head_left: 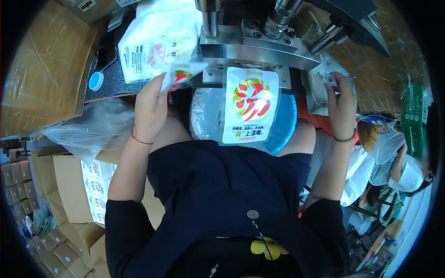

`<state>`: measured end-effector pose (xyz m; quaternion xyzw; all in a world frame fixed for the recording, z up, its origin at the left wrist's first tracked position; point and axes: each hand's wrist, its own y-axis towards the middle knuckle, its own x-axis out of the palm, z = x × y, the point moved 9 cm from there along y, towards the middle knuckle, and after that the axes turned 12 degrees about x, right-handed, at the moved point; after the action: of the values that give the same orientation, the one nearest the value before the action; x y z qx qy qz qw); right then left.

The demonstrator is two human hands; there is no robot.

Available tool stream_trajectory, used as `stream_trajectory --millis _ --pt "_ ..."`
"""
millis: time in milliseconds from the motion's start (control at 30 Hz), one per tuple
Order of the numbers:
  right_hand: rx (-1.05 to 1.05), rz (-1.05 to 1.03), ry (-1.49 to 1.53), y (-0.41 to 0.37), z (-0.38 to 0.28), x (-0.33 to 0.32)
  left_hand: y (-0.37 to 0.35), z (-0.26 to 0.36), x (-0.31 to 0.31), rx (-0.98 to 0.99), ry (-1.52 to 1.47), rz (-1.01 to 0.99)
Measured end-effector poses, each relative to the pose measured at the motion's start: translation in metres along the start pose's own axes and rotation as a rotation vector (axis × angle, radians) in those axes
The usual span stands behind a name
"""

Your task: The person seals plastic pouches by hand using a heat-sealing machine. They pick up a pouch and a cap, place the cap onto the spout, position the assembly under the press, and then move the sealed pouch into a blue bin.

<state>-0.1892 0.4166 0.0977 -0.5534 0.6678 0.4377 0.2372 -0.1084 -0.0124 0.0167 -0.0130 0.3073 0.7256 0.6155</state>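
Observation:
My left hand [150, 109] is closed on the edge of a small white printed packet [183, 76] with a red and green print. The packet is smeared by motion. On the right, my right hand [343, 104] has its fingers curled round a small white piece [330, 82], whose kind I cannot make out. Between my hands a white pouch [250, 109] with large red characters on a yellow-green disc hangs from the front of a metal press [262, 51]. Below it, a blue basin [288, 123] lined with clear plastic rests between my legs.
White printed pouches [160, 44] lie stacked on the dark table at the left, near a blue bottle cap [96, 81]. A clear plastic bag [92, 129] hangs below. Cardboard boxes [46, 69] flank the press. At the right are a green package [414, 118] and another person's arm [398, 162].

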Motion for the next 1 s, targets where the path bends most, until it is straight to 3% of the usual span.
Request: stream_trajectory --millis 33,133,200,267,333,467,600,633,733,867,1000 --pt "0.123 -0.068 0.104 -0.006 -0.002 0.006 -0.006 0.001 0.007 -0.183 -0.359 0.125" --pt "-0.428 -0.219 0.093 -0.037 -0.082 0.033 -0.011 0.026 0.044 -0.182 -0.250 -0.206" --pt "-0.301 -0.365 0.410 -0.047 -0.103 0.040 -0.010 0.046 0.069 -0.115 -0.212 -0.243" --pt "-0.208 -0.344 0.557 -0.043 -0.112 0.034 -0.014 0.061 0.092 -0.083 -0.149 -0.319" --pt "-0.158 -0.338 0.621 -0.037 -0.121 0.032 -0.025 0.063 0.116 -0.247 -0.322 -0.388" --pt "-0.478 -0.336 0.313 -0.038 -0.130 0.032 -0.053 0.070 0.153 -0.516 -0.809 -0.449" --pt "-0.405 -0.649 0.344 -0.041 -0.112 0.043 -0.067 0.087 0.181 -0.620 -1.058 -0.539" --pt "-0.405 -0.607 0.359 -0.038 -0.113 0.034 -0.068 0.090 0.185 -0.647 -1.109 -0.566" --pt "-0.263 -0.223 0.123 -0.009 -0.075 0.012 -0.065 0.072 0.187 -0.633 -1.090 -0.553" --pt "-0.175 -0.478 0.360 -0.025 -0.075 0.028 -0.065 0.067 0.187 -0.603 -1.000 -0.632" --pt "-0.180 -0.530 0.455 -0.034 -0.086 0.049 -0.067 0.081 0.190 -0.578 -1.005 -0.703"
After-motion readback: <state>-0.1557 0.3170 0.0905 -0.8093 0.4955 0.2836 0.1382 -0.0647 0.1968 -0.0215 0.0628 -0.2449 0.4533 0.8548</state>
